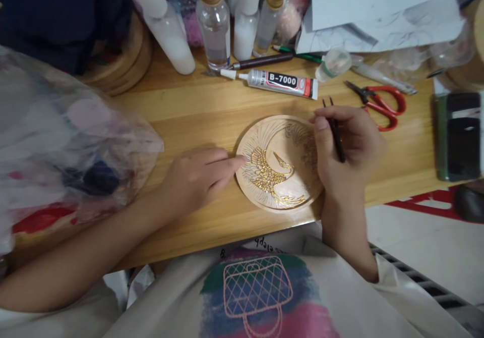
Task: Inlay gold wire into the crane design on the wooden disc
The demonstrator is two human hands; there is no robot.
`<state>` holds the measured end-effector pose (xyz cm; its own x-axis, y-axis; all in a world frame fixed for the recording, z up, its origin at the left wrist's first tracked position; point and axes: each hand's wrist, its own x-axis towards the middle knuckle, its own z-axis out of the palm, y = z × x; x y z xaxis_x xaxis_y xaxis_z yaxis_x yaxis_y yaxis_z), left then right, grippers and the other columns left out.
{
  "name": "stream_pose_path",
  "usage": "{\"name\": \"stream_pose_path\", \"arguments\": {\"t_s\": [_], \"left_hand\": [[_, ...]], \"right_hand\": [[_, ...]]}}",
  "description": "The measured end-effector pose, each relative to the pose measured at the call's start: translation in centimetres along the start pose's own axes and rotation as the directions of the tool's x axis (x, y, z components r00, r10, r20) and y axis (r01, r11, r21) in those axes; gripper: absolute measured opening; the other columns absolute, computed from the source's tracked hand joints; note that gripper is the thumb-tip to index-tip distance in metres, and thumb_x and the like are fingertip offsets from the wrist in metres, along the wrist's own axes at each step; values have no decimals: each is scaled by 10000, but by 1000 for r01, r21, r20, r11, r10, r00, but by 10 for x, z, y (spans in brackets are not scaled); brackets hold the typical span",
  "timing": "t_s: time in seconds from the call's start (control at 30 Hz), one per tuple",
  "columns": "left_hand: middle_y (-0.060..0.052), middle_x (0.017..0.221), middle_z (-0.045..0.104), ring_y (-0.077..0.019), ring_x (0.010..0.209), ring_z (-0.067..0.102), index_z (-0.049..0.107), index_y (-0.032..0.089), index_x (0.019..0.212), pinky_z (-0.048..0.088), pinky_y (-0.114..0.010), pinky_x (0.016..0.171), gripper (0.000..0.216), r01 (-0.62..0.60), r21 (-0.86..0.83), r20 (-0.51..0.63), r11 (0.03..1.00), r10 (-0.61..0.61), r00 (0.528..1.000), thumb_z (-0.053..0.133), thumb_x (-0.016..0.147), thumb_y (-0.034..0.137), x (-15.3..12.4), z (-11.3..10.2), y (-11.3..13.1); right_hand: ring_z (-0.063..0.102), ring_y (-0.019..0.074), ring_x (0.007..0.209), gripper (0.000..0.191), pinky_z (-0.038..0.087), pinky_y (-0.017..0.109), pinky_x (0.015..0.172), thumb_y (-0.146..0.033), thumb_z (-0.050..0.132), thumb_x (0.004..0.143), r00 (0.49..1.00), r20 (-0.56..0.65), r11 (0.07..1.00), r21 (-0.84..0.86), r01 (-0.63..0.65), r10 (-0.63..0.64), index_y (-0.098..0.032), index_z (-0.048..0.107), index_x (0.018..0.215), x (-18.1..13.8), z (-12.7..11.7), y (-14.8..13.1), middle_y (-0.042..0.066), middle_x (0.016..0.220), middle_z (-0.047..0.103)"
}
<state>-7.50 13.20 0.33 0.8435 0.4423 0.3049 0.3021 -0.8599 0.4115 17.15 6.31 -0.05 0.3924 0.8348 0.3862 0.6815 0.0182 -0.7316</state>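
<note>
On the table lies a round wooden plaque (302, 176) with a drawn design of a crane and flowers. Raised gold lines cover the crane's body, neck and tail, while the outer wing and the flowers show only thin dark lines. My left hand (200, 176) rests flat at the plaque's left edge, fingers stretched out and the index fingertip touching the rim. Over the right edge, my right hand (351, 141) is closed round black tweezers (336, 133), whose two prongs point away from me. My right hand covers part of the flower drawing.
Beyond the plaque lies a B-7000 glue tube (283, 83), with bottles (214, 25) standing behind it. Red-handled cutters (381, 103) and a phone (459, 136) are on the right. A clear plastic bag (75, 151) fills the left, and papers (378, 5) lie at the back.
</note>
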Motion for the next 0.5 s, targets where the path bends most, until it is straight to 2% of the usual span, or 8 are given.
{"name": "stream_pose_path", "arguments": {"t_s": [0.13, 0.27, 0.37, 0.43, 0.5], "left_hand": [[-1, 741, 676, -95, 618, 586, 699, 140, 1073, 386, -210, 521, 218, -14, 19, -9, 1000, 14, 1000, 493, 1002, 152, 1, -1, 1], [5, 746, 685, -99, 625, 599, 691, 171, 1077, 402, -209, 533, 215, 11, 28, 9, 1000, -11, 1000, 488, 1006, 164, 1, -2, 2], [0, 744, 684, -102, 618, 594, 693, 170, 1069, 400, -214, 532, 212, 20, 18, 8, 1000, -20, 1000, 493, 1000, 160, 1, -2, 2], [-5, 749, 685, -104, 620, 593, 698, 170, 1067, 399, -218, 533, 214, 27, 7, 13, 1000, -28, 1000, 497, 995, 155, 1, -2, 3], [-7, 756, 687, -108, 631, 597, 703, 171, 1071, 402, -220, 540, 216, 40, 5, 26, 999, -40, 999, 504, 988, 148, 1, -3, 3]], "right_hand": [[675, 184, 850, 105, 554, 351, 780, -327, 564, 958, 997, -36, 997, 53, -64, 66, -302, 661, 987, -1, -1, -9, 9, 924, 701], [719, 233, 967, 177, 592, 401, 844, -318, 558, 966, 986, -78, 986, 86, -142, 149, -333, 576, 1141, -4, -1, -21, 40, 1112, 697], [731, 270, 1007, 171, 603, 443, 885, -300, 604, 942, 980, -109, 980, 126, -152, 166, -319, 603, 1112, -8, -4, -29, 37, 1110, 716], [743, 259, 970, 148, 611, 430, 894, -258, 674, 895, 980, -78, 964, 208, -165, 185, -299, 670, 1037, -11, -8, -34, 15, 1014, 743], [752, 229, 922, 184, 627, 384, 854, -206, 733, 840, 982, 18, 951, 247, -186, 187, -292, 715, 1002, -15, -14, -39, -10, 966, 761]]}}
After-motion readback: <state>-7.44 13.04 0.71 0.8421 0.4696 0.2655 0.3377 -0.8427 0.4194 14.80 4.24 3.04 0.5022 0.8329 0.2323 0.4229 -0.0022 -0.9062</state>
